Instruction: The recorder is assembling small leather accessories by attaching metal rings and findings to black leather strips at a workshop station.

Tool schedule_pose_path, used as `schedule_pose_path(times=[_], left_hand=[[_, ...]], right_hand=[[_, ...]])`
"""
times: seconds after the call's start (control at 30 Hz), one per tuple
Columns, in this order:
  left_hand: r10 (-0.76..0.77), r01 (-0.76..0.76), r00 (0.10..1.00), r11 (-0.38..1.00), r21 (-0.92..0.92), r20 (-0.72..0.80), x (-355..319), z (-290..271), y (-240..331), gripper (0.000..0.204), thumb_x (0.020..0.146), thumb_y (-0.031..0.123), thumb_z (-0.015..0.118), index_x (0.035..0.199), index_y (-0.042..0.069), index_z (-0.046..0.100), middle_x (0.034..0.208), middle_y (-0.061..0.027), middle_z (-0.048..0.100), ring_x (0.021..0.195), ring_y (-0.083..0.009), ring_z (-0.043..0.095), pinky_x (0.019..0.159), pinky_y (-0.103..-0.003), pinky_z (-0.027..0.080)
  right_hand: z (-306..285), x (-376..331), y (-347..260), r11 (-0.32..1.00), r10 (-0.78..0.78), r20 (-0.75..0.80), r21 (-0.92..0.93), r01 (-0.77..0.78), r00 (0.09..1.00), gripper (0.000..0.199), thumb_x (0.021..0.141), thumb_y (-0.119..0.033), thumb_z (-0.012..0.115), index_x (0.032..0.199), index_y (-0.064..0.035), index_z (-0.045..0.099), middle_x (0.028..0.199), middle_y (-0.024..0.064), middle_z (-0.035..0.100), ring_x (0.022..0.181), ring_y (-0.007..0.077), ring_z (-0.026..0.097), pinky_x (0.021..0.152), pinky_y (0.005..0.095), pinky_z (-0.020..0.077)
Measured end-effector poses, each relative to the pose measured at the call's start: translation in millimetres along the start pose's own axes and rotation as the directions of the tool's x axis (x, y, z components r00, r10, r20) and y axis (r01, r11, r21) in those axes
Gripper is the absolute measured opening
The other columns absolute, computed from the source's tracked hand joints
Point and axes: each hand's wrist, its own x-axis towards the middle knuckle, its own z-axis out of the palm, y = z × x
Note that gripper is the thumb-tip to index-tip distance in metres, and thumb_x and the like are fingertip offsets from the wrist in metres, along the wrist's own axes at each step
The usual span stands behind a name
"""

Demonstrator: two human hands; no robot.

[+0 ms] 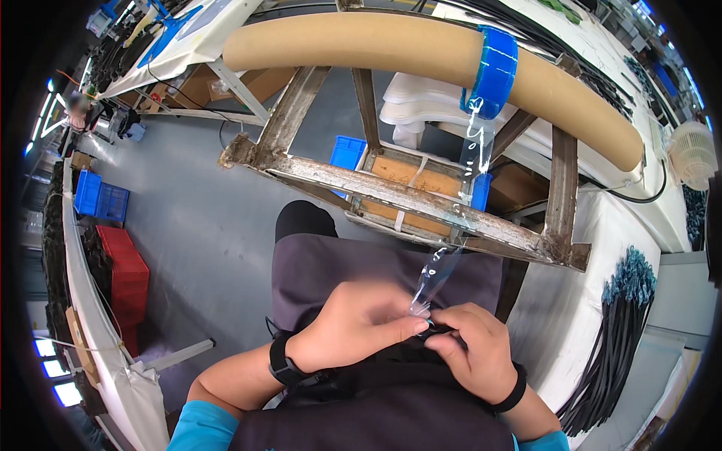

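Note:
My left hand (368,319) is closed, thumb and finger pinching the lower end of a clear plastic strip (436,274). That strip slants up over a worn metal frame (361,180) toward a shiny blue band (496,71) wrapped around a thick tan tube (361,41). Close against the left fingertips, my right hand (477,349) is closed on a small black piece (440,329), mostly hidden by the fingers. Both hands meet above my dark apron (368,406).
Black straps with bluish clear ends (628,282) hang in a bundle over the white-covered table (553,323) on the right. A blue crate (101,197) and a red bin (124,270) stand at left. Beyond the frame lies a wooden-topped box (398,171).

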Motion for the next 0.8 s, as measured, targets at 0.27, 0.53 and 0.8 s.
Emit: schedule_pose_path(times=[0.27, 0.53, 0.8], left_hand=[[-0.254, 0.294, 0.954, 0.888, -0.354, 0.158, 11, 0, 12, 0.016, 0.09, 0.009, 0.061, 0.102, -0.001, 0.062, 0.094, -0.0059, 0.065, 0.081, -0.0084, 0.061, 0.071, -0.023, 0.051], [-0.165, 0.167, 0.986, 0.979, -0.114, 0.026, 19, 4, 17, 0.01, 0.09, 0.006, 0.061, 0.094, -0.003, 0.062, 0.087, -0.0067, 0.067, 0.082, -0.0093, 0.062, 0.072, -0.023, 0.051], [0.305, -0.345, 0.936, 0.896, 0.278, 0.178, 14, -3, 20, 0.019, 0.073, 0.002, 0.076, 0.09, 0.001, 0.068, 0.083, -0.0104, 0.068, 0.074, -0.0198, 0.066, 0.065, -0.027, 0.052]], right_hand=[[6, -13, 1, 0.983, -0.184, -0.137, -0.051, 0.178, 0.973, 0.034, 0.07, -0.006, 0.077, 0.099, -0.0018, 0.061, 0.079, 0.0111, 0.063, 0.062, 0.0222, 0.062, 0.053, 0.0292, 0.0504], [-3, -11, -2, 0.993, -0.115, -0.117, -0.014, 0.114, 0.987, 0.025, 0.069, -0.009, 0.078, 0.089, -0.0024, 0.065, 0.071, 0.0086, 0.061, 0.054, 0.0207, 0.058, 0.047, 0.0291, 0.0459], [-18, 3, -2, 1.0, -0.023, 0.005, -0.009, 0.023, 1.0, 0.012, 0.077, -0.01, 0.073, 0.08, -0.0025, 0.064, 0.061, 0.0068, 0.055, 0.048, 0.0174, 0.052, 0.044, 0.0282, 0.0396]])
